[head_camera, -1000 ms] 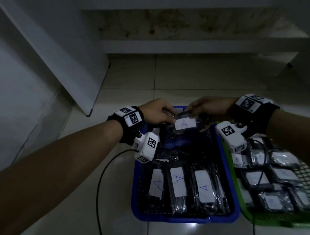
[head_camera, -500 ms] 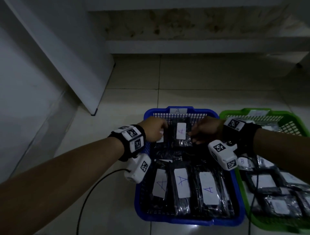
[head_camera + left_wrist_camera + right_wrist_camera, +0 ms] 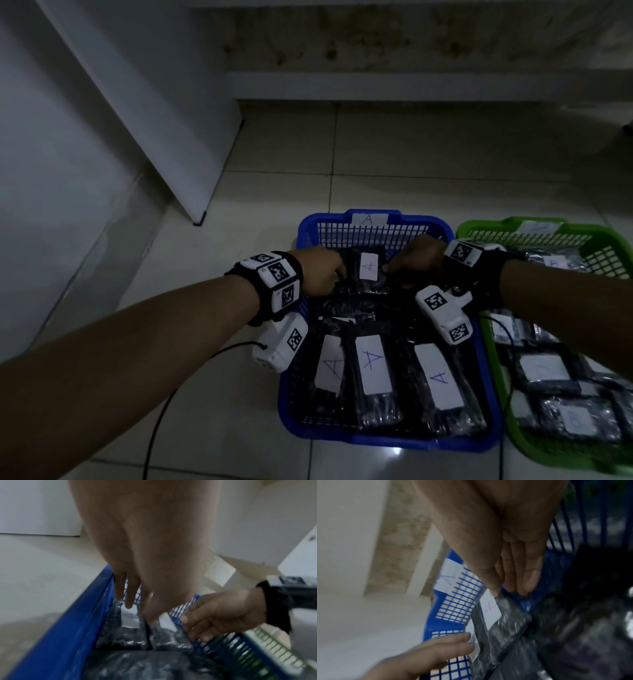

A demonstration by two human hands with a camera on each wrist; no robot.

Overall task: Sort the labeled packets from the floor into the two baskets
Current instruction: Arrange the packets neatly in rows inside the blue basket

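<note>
The left hand and the right hand, fingers straight, press a black plastic-wrapped packet with a white "A" label from nine and three o'clock. It lies at twelve o'clock inside the blue plastic lattice basket; the green plastic basket stands at three o'clock.

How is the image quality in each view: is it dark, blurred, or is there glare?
Head view: dim, sharp, glare on the floor tile in front of the blue basket, edges bent. Left wrist view: brighter, left hand soft, packets smeared. Right wrist view: motion blur, right hand very near, wrapping glints.
</note>
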